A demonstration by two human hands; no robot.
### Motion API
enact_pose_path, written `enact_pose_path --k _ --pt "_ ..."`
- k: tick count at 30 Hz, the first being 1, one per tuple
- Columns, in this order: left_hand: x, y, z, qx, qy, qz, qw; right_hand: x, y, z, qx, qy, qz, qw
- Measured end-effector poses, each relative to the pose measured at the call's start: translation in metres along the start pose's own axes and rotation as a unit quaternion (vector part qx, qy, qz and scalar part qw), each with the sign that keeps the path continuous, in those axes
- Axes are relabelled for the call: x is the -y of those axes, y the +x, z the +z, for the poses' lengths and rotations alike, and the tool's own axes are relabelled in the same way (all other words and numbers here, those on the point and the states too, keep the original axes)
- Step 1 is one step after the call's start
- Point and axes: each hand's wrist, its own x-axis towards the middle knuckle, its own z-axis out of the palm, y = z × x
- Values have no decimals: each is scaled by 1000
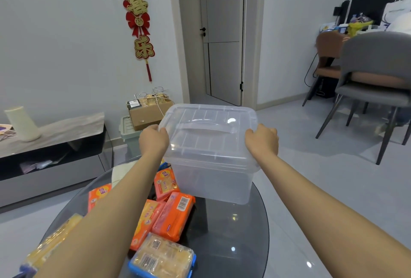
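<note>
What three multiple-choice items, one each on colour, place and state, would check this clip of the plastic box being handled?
1. The box is: A red; B clear; C black.
2. The orange packs lie: A inside the box; B on a chair; C on the glass table.
3. The lid is: A seated on the box; B on the floor; C propped open.

1 B: its empty inside shows through the walls.
2 C: they lie on the table beside the box.
3 A: it sits flat on top, while the left hand and right hand grip its edges.
</note>
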Motion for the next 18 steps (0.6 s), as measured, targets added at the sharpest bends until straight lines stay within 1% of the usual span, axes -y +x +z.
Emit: enact_pose_path --k 8,10,14,16,18 --pt "15 -25 -69 -9 19 -29 999 23 -44 -6 35 50 -47 997" --pt "27 -36 -89 -7 -7 -41 999 22 -60 -7 48 66 -76 994" --pt "53 -70 -134 3 -68 -63 996 15 -92 -11 97 148 -131 975" --pt "60 -89 -154 14 -100 -90 991 10 -108 -14 116 179 -141 967" --pt "68 -103 -172 35 -108 -134 985 4 -125 -14 134 235 -126 954"
